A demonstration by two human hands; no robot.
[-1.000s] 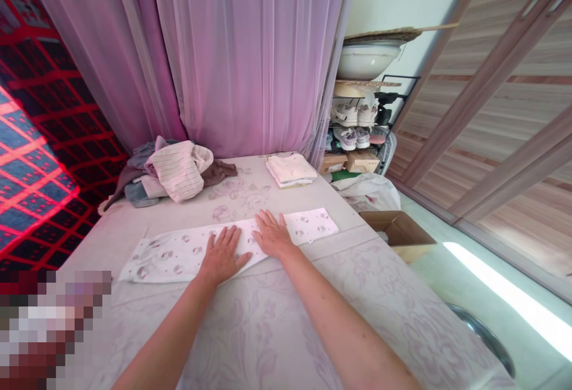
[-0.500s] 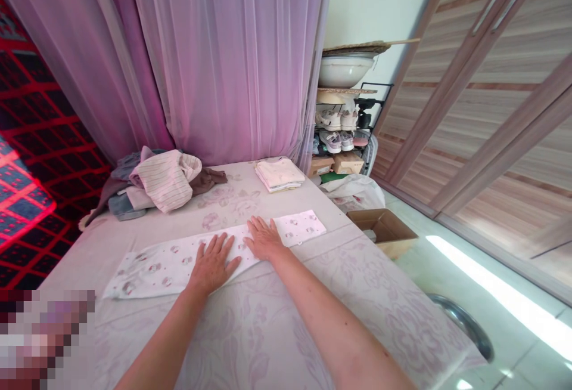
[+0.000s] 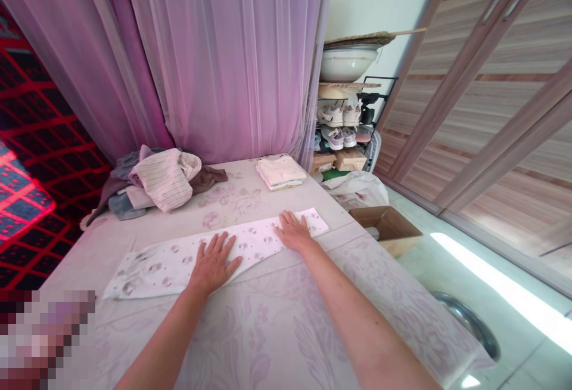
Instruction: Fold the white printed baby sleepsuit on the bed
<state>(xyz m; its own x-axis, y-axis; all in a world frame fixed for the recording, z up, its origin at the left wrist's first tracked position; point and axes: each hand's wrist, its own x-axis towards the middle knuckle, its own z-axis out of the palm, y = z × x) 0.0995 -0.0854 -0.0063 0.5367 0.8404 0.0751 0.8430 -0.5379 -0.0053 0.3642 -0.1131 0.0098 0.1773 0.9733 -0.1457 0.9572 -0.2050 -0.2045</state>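
Observation:
A white garment with a small printed pattern [image 3: 172, 263] lies flat in a long folded strip across the bed [image 3: 268, 324]; it looks like a pair of trousers folded lengthwise. My left hand [image 3: 214, 263] rests flat on its middle, fingers spread. Toward the narrow right end, my right hand [image 3: 292, 232] lies palm down on the cloth with the fingers stretched out. Neither hand grips anything. Behind the strip sits a neat stack of folded clothes [image 3: 280, 172]. A loose heap of clothes [image 3: 163, 178] with a striped piece on top is at the back left.
Purple curtains [image 3: 232, 62] hang along the bed's far edge. To the right stand a shoe rack [image 3: 344, 118], an open cardboard box [image 3: 388, 229] and a metal basin [image 3: 469, 321] on the floor. A wooden wardrobe [image 3: 487, 104] lines the right side.
My right hand has slid to the right along the garment, toward its narrow end. My left hand stays in place. The view has shifted slightly.

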